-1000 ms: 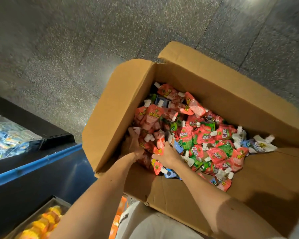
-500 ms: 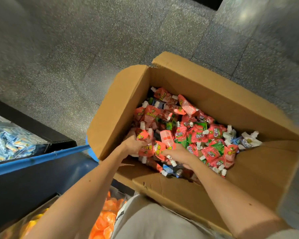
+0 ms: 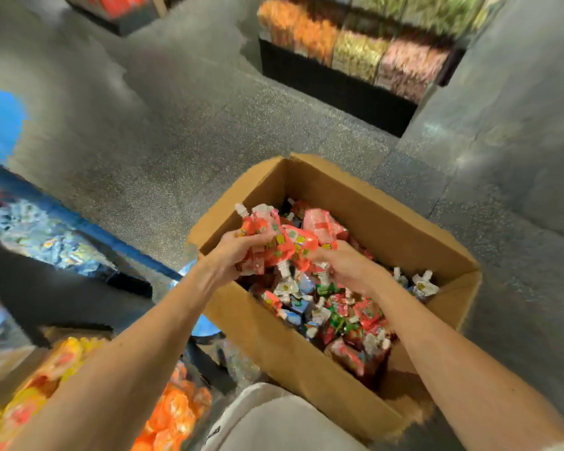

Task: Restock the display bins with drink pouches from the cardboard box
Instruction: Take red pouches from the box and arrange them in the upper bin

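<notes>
Both hands hold one bunch of red drink pouches above the cardboard box's far left corner. The left hand grips its left side, the right hand its right. More pouches fill the box.

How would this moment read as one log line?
phase: scooping pouches | left hand: grips red pouch bundle | right hand: grips same bundle | cardboard box: holds more pouches
</notes>
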Demonstrator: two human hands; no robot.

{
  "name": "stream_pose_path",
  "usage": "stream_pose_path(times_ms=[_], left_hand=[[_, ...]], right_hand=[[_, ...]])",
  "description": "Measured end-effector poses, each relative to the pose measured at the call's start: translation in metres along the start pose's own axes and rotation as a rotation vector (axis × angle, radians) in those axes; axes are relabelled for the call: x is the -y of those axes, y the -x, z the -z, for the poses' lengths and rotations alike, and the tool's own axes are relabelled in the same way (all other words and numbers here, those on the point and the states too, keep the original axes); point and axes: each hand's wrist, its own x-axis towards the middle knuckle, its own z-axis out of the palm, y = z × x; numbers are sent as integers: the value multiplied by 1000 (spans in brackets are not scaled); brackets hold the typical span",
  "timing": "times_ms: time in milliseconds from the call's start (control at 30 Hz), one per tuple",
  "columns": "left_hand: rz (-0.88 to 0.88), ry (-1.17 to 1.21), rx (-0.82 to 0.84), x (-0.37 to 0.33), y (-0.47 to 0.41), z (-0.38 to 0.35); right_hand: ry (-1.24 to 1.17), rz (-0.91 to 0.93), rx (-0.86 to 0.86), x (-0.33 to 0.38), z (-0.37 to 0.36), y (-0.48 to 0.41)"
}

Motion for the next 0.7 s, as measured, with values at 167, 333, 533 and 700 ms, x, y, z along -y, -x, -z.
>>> stream_pose_path(times_ms=[167,333,533,700], left_hand=[[-173,216,8,-10,99,-1],[-390,371,-111,-11,218,37],[-538,583,-23,32,365,124],[-620,708,-212,107,472,197]], right_hand=[[122,202,180,41,-46,66],[286,313,413,86,-130,122],[528,482,647,103,-265,171],[652,569,834,69,-400,211]])
